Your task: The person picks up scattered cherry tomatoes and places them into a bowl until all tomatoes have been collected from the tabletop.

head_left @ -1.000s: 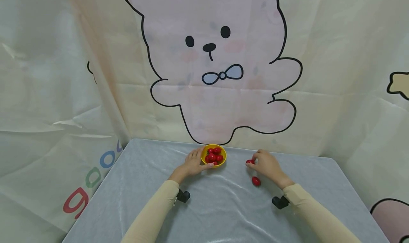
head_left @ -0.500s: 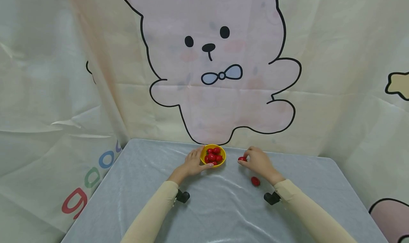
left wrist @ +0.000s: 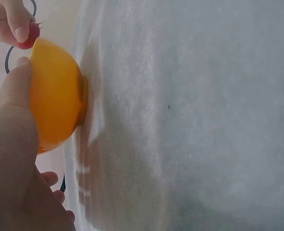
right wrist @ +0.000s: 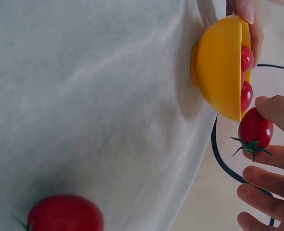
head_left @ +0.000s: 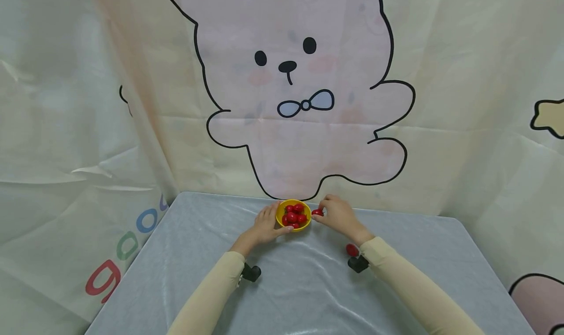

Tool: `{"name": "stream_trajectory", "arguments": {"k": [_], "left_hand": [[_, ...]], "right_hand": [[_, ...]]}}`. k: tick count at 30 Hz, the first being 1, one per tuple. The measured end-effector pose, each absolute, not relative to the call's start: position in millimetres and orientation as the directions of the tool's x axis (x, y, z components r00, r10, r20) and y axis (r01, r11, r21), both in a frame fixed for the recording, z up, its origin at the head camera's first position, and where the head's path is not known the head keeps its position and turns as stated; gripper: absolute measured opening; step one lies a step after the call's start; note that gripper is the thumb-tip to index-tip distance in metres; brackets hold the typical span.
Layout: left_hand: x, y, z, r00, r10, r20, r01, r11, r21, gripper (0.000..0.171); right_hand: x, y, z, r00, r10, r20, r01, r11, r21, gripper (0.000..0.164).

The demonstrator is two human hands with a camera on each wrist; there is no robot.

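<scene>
A yellow bowl (right wrist: 218,67) with several cherry tomatoes (head_left: 292,217) in it stands near the table's far edge. My left hand (head_left: 264,226) holds it from the left, thumb at the rim on the near side and fingers on the far side. Between thumb and forefinger my right hand (head_left: 340,215) pinches another cherry tomato (right wrist: 255,129) by the bowl's right rim, its green stalk end showing in the right wrist view. The other fingers of that hand are loosely spread. One loose cherry tomato (head_left: 351,250) lies on the table, close by the right wrist in the head view.
A grey cloth covers the table (head_left: 282,296), slightly wrinkled. Right behind it hangs a pale curtain (head_left: 440,168) with a printed bear. A black wrist mount (head_left: 358,264) sticks out from the right sleeve, and another mount (head_left: 251,273) from the left one.
My right hand has carried the pinched cherry tomato leftward over the table to the bowl's rim. The left hand and the bowl have stayed in place.
</scene>
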State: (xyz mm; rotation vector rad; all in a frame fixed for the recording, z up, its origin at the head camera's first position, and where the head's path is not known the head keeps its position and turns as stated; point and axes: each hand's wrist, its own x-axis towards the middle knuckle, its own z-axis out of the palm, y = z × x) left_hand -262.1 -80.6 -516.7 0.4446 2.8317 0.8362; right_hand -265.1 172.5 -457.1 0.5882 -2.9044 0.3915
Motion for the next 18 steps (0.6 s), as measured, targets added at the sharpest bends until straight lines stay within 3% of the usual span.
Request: {"name": "stream_trajectory", "arguments": {"k": [18], "left_hand": [[-260.4, -82.9, -516.1, -0.936, 0.346, -0.058, 0.258, 0.791, 0.555, 0.1]], "right_hand": [[-277.0, 129.7, -450.6, -0.885, -0.396, 0.245, -0.444, 0.875, -0.192, 0.034]]}}
